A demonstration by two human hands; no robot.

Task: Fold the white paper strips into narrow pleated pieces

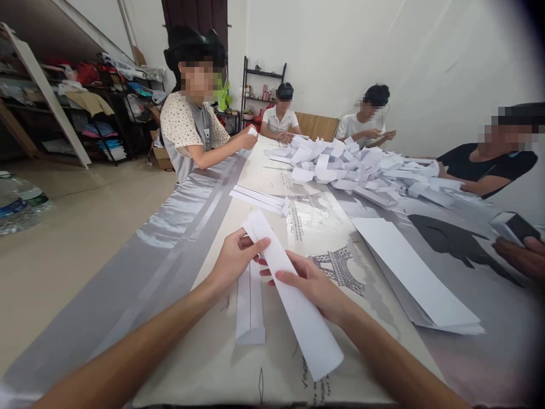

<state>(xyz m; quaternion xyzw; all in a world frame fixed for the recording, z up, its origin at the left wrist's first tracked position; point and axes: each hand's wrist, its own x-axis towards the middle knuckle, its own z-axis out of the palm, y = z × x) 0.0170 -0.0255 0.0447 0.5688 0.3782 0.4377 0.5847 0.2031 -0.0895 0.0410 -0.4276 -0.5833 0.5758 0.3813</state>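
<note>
A long white paper strip [298, 307] slants across the front of the table, held up in both hands. My left hand [235, 253] pinches its far end, thumb on top, where a small fold shows. Farther down the strip, my right hand [309, 278] grips the right edge with the thumb over it and fingers beneath. Below my left hand lies a narrow folded paper strip [250, 307] with a dark line along its length. Beyond the hands, several folded strips [258, 199] lie side by side.
A stack of white paper sheets [419, 272] lies to the right. Behind it spreads a big heap of folded papers [353, 167]. The table cover [204, 335] is printed with towers. Several people sit around; at right a hand [522, 253] holds a dark object.
</note>
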